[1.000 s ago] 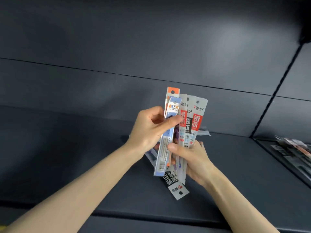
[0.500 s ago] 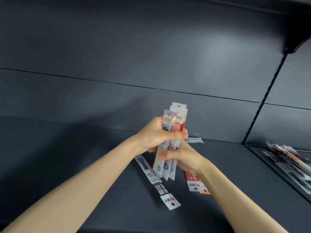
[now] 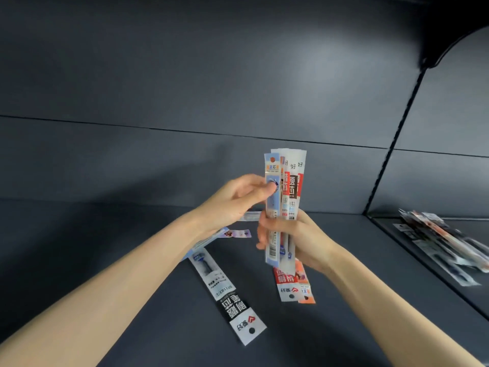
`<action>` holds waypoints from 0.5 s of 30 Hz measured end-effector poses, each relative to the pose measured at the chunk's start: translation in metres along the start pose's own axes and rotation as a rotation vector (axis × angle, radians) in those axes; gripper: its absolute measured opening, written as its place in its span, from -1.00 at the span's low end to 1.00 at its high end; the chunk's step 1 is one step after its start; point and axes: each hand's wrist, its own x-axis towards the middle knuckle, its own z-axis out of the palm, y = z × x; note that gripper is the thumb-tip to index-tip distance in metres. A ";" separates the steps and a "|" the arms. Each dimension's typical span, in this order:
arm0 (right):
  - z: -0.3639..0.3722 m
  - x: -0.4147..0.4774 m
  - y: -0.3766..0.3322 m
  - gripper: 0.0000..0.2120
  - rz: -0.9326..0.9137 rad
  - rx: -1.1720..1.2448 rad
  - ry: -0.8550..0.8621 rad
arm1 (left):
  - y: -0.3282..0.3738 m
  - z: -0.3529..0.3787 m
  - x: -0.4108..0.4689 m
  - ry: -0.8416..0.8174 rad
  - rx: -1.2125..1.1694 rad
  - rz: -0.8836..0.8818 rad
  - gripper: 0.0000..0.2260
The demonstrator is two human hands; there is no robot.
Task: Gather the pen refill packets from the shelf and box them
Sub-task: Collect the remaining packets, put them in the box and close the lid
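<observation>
- Several refill packets held as one upright bundle (image 3: 287, 181) above the middle of the shelf (image 3: 119, 274), not touching it.
- Right hand (image 3: 299, 242) wraps around the bundle's lower half, fingers curled across the front.
- Left hand (image 3: 232, 200) pinches the upper part; its thumb presses on the front blue packet and the fingers go behind.
- Red and orange packets (image 3: 291, 284) lie flat on the shelf just below the right hand, overlapping each other.
- Long black-and-white packet (image 3: 227, 295) lies flat left of those, slanting toward the front edge, hang hole nearest the camera.
- Light blue packet (image 3: 209, 241) lies partly under the left wrist, its end over the top of the long one.
- Two small packet ends (image 3: 239, 233) show near the back edge, behind the hands.
- Loose pile of packets (image 3: 444, 250) lies on the next shelf to the right, past the divider (image 3: 391, 144).
- Dark back wall (image 3: 185, 75) stands behind everything.
</observation>
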 end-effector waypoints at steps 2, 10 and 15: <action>-0.024 -0.004 0.001 -0.80 0.002 -0.058 0.081 | -0.016 0.004 0.010 0.082 0.072 -0.039 -0.66; -0.093 0.008 0.009 -0.71 0.009 -0.105 0.202 | -0.072 0.006 0.063 0.022 1.088 -0.152 -0.61; -0.115 0.020 0.016 -0.79 0.057 -0.065 0.161 | -0.087 0.005 0.081 -0.003 1.062 -0.233 -0.61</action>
